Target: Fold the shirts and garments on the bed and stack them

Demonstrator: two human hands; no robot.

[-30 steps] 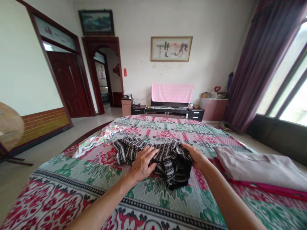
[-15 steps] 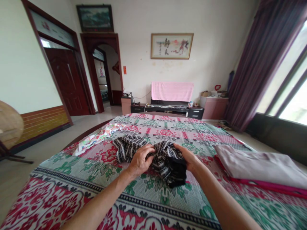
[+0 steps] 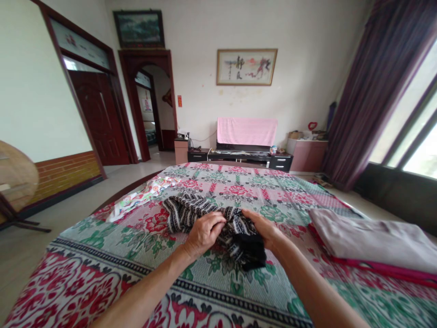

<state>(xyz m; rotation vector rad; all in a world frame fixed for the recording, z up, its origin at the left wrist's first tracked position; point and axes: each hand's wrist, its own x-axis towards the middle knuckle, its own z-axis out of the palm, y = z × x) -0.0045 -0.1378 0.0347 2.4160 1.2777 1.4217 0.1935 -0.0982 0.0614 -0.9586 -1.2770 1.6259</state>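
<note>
A bunched-up knitted garment [image 3: 186, 212], black with white and grey stripes, lies on the patterned cloth in front of me. A plain black part of it [image 3: 251, 253] sticks out toward me at the right end. My left hand [image 3: 206, 230] is closed, its fingertips pinching the knit near the middle. My right hand [image 3: 261, 228] grips the far right side of the bundle, with its fingers partly hidden behind the fabric. Which part of the garment each hand holds I cannot tell.
The floral cloth [image 3: 136, 255] covers a large table. Folded grey and red fabrics [image 3: 372, 241] lie at the right, and a crumpled white printed cloth [image 3: 143, 196] at the left. Beyond stands a low cabinet [image 3: 235, 157] with a pink cloth [image 3: 247, 131] above it.
My left hand has moved slightly right and its fingers have closed tighter on the knit. My right hand has shifted a little left and toward me, drawing the fabric together.
</note>
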